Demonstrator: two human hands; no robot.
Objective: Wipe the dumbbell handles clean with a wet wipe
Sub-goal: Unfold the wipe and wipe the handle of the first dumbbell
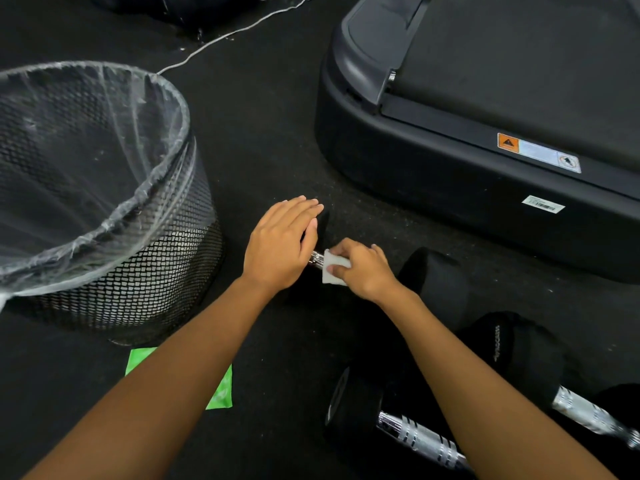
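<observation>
A black dumbbell (436,282) lies on the dark floor in the middle of the view, its chrome handle (316,259) mostly covered. My left hand (280,244) rests flat, fingers straight, on the dumbbell's left head. My right hand (363,268) pinches a folded white wet wipe (334,270) against the handle. Two more dumbbells with bare chrome handles, one (419,438) at the bottom centre and one (585,414) at the bottom right, lie nearer to me, partly behind my right forearm.
A black mesh waste bin (145,271) with a clear plastic liner stands at the left. A green wipe packet (221,389) lies on the floor under my left forearm. A black treadmill base (450,161) fills the upper right. A thin white cable (221,39) crosses the floor at the top.
</observation>
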